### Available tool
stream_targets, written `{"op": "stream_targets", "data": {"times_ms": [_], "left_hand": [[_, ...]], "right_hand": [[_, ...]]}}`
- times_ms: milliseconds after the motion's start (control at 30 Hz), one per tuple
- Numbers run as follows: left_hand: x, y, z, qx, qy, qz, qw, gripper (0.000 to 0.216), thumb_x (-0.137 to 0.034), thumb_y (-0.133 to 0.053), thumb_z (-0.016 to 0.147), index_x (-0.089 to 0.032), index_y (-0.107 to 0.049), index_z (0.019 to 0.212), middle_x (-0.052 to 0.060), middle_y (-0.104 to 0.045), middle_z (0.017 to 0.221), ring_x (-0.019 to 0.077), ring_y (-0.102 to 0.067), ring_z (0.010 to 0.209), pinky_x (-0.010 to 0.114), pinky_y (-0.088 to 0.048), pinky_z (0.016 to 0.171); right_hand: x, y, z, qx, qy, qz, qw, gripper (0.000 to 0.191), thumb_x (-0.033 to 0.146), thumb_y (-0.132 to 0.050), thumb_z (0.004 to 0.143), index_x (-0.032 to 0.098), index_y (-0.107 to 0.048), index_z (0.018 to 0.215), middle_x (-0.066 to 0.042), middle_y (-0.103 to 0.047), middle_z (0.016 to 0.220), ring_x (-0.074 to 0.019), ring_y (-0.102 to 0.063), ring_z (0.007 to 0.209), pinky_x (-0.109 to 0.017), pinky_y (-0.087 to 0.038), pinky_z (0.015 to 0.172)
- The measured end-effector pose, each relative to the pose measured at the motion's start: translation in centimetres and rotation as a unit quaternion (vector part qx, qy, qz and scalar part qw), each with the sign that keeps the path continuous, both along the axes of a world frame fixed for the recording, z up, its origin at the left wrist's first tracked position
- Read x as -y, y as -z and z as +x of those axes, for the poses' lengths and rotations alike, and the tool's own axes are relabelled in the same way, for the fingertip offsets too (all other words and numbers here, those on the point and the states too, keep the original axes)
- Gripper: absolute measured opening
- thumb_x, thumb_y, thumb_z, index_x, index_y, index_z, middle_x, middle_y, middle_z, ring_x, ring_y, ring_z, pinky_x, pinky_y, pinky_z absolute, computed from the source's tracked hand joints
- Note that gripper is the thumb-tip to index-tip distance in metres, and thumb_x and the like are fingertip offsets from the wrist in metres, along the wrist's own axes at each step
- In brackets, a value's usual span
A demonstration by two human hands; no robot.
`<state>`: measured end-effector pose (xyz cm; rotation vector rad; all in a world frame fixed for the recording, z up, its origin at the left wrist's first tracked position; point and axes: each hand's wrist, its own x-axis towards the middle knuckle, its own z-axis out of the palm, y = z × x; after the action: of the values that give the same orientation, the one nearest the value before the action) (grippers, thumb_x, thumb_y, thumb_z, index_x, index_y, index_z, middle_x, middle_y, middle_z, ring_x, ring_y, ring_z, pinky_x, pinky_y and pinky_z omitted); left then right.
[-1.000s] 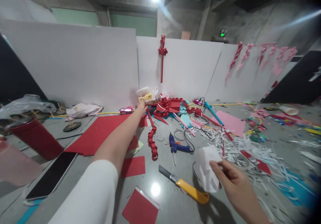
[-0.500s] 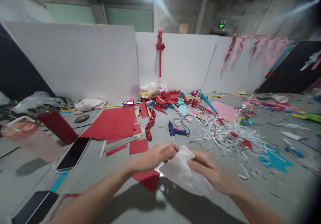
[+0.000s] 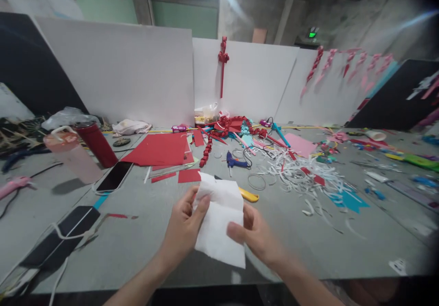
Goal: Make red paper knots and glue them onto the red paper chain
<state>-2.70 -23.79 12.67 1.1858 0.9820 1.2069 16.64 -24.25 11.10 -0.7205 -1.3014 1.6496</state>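
Between my two hands a creased white tissue hangs unfolded above the near part of the table. My left hand pinches its left edge, thumb on top. The right edge is gripped by my right hand, whose thumb lies over the tissue and is slightly blurred. Behind the tissue a yellow-handled tool is partly hidden. A blue glue gun lies farther back, near a red sheet of paper.
Shredded white paper strips spread to the right. Large red paper, a phone, a red tumbler, a pink bottle and a black power strip with cables stand or lie left. White boards close off the back.
The tissue was bunched and tilted; it now hangs flatter and more open between both hands. My hands have come closer to me, and the view shows more of the table's near edge.
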Motion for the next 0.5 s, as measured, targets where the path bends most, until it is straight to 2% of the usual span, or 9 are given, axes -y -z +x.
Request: {"op": "stream_targets", "data": {"times_ms": [100,200,233,267,333,367,433,500], "left_hand": [[1.8,0.5,0.0,0.002,-0.019,0.021,1.000,0.037,-0.051,-0.071,0.090,-0.021,-0.069,0.112,0.003,-0.070,0.084,0.0169,-0.063,0.070,0.025,-0.052,0.063],[3.4,0.5,-0.3,0.025,-0.013,0.029,0.999,0.033,-0.049,-0.078,0.082,-0.020,-0.075,0.099,0.004,-0.070,0.081,0.0203,-0.064,0.074,0.027,-0.052,0.068],[3.9,0.5,-0.5,0.046,-0.002,0.014,0.999,0.035,-0.051,-0.077,0.081,-0.021,-0.076,0.099,0.003,-0.067,0.074,0.0193,-0.061,0.068,0.027,-0.050,0.063],[4.4,0.4,-0.5,0.077,0.002,-0.024,0.997,0.039,-0.055,-0.071,0.085,-0.024,-0.076,0.108,0.002,-0.065,0.069,0.0185,-0.059,0.062,0.027,-0.048,0.059],[5.3,0.3,-0.6,0.124,0.020,-0.099,0.987,0.059,-0.070,-0.052,0.090,-0.024,-0.074,0.120,0.003,-0.065,0.068,0.0201,-0.058,0.060,0.029,-0.048,0.057],[5.6,0.4,-0.5,0.126,0.029,-0.123,0.984,0.067,-0.076,-0.047,0.090,-0.023,-0.075,0.119,0.005,-0.066,0.069,0.0208,-0.059,0.060,0.030,-0.049,0.057],[6.1,0.5,-0.2,0.083,0.051,-0.129,0.987,0.067,-0.078,-0.057,0.084,-0.019,-0.078,0.108,0.006,-0.069,0.071,0.0204,-0.060,0.062,0.030,-0.050,0.060],[6.6,0.4,0.1,0.008,0.052,-0.098,0.994,0.053,-0.065,-0.079,0.076,-0.017,-0.079,0.098,0.005,-0.070,0.070,0.0177,-0.059,0.061,0.027,-0.050,0.061]], "right_hand": [[2.2,0.6,-0.3,0.019,0.066,0.017,0.998,0.048,0.048,-0.071,0.094,0.020,-0.064,0.132,-0.008,-0.076,0.103,-0.0209,-0.071,0.083,-0.032,-0.056,0.076],[3.7,0.2,1.1,0.084,0.102,0.129,0.983,0.031,0.046,-0.060,0.101,0.022,-0.074,0.115,-0.006,-0.074,0.094,-0.0210,-0.068,0.083,-0.031,-0.054,0.076],[4.1,-0.1,1.8,0.109,0.095,0.177,0.974,0.032,0.046,-0.056,0.103,0.022,-0.077,0.106,-0.006,-0.074,0.090,-0.0212,-0.066,0.082,-0.032,-0.053,0.077],[4.5,-0.4,2.4,0.129,0.086,0.217,0.964,0.037,0.046,-0.051,0.104,0.021,-0.078,0.099,-0.007,-0.073,0.089,-0.0214,-0.066,0.081,-0.032,-0.052,0.078],[5.2,-1.0,3.2,0.148,0.081,0.261,0.950,0.043,0.045,-0.043,0.106,0.021,-0.078,0.097,-0.008,-0.073,0.091,-0.0223,-0.065,0.083,-0.032,-0.050,0.079],[5.6,-1.3,3.4,0.152,0.085,0.268,0.947,0.045,0.046,-0.040,0.106,0.021,-0.077,0.099,-0.008,-0.073,0.093,-0.0224,-0.065,0.084,-0.032,-0.049,0.078],[6.3,-1.7,3.4,0.158,0.084,0.273,0.945,0.044,0.049,-0.042,0.105,0.021,-0.075,0.101,-0.008,-0.071,0.092,-0.0218,-0.063,0.083,-0.031,-0.048,0.078],[6.7,-2.0,2.8,0.149,0.089,0.249,0.953,0.036,0.048,-0.051,0.103,0.021,-0.074,0.103,-0.007,-0.069,0.090,-0.0194,-0.061,0.079,-0.029,-0.048,0.076]]}}
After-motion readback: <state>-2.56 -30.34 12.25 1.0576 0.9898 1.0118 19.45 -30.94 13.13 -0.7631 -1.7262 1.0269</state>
